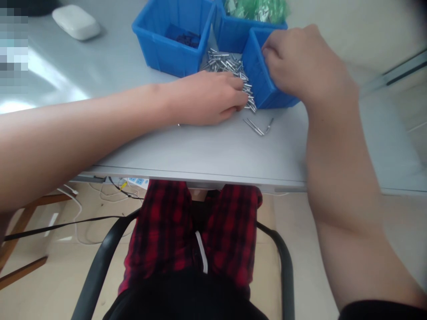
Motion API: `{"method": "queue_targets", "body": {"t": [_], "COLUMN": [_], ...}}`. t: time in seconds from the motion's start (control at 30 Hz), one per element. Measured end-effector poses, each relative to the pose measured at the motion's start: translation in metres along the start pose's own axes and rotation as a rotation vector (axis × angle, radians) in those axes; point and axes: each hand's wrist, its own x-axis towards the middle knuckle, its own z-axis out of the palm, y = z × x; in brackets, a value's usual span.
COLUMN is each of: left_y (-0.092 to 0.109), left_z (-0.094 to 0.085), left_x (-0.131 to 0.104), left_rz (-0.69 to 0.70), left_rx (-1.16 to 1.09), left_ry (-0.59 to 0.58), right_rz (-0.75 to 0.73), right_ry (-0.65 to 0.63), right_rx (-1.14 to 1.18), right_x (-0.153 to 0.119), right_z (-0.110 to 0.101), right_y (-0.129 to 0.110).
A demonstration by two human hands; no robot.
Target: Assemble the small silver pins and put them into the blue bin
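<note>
Left hand (213,98) at the pins (225,62), right hand (296,58) over the right bin (276,100).
Both hands have curled fingers; what they grip, and what that bin holds, I cannot tell. From the left hand, the pins heap at one o'clock, the right bin's wall dividing them from the right hand; loose pins (255,127) lie at four. The left bin (170,55), at eleven, holds dark bits (188,40); the back bin (230,33), beyond the heap, green bags (258,9). A white case (76,22) sits at ten on the table (200,153).

Workshop-like place: blue bins (256,78), loose metal pins (227,63) heaped on grey worktable (200,153).
</note>
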Motion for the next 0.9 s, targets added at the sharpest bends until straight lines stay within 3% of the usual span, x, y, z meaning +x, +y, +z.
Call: {"method": "queue_targets", "body": {"t": [0.9], "left_y": [-0.0011], "left_z": [0.0002], "left_x": [0.0000], "left_rz": [-0.005], "left_rx": [-0.009], "left_ry": [0.004], "right_rz": [0.015], "right_ry": [0.008], "right_rx": [0.033], "right_x": [-0.0013], "right_z": [-0.0007], "right_y": [0.0018]}}
